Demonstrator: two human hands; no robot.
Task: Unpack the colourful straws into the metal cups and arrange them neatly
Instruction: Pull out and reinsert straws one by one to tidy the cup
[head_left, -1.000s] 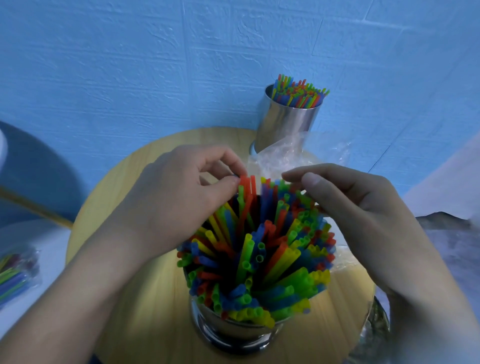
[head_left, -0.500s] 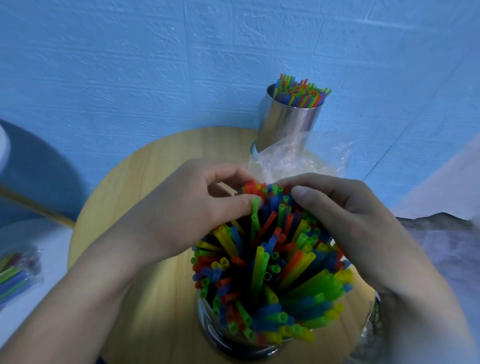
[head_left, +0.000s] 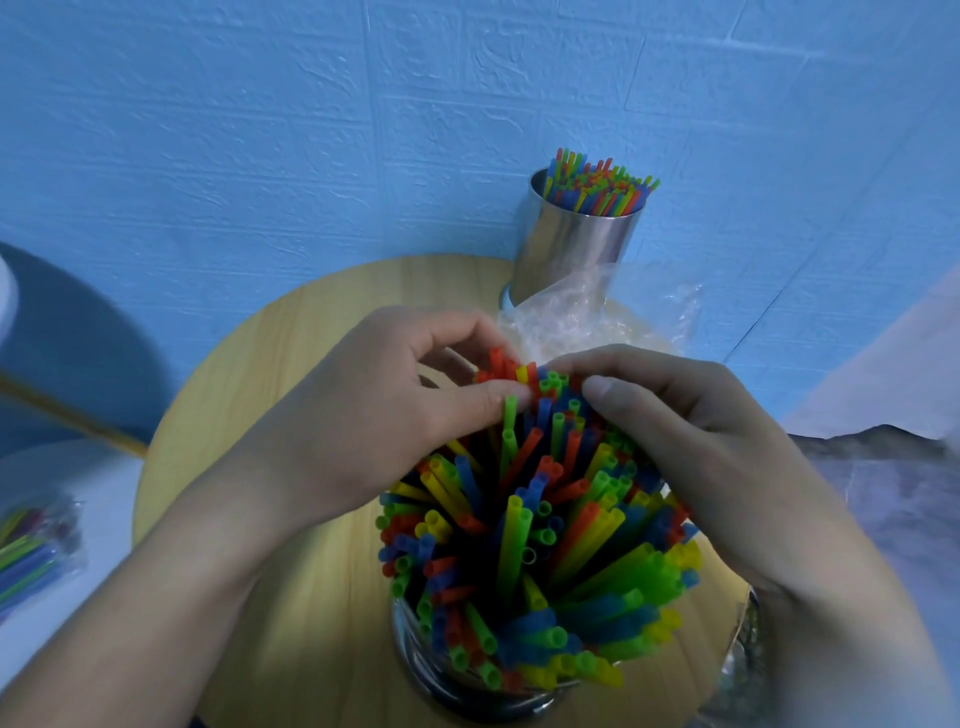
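A metal cup stands at the near edge of a round wooden table, packed with colourful straws that fan outward. My left hand pinches a few red and yellow straw tips at the far side of the bunch between thumb and fingers. My right hand curls over the far right side of the same bunch, thumb and fingertips on the straw ends. A second metal cup full of straws stands at the back of the table by the wall.
A crumpled clear plastic bag lies between the two cups. At the left, on a white surface, lies a sealed pack of straws. A blue wall rises right behind the table. Grey rumpled material lies at the right.
Both hands have closed in together over the far side of the bunch, and the straws have been gathered and tipped more toward the wall.
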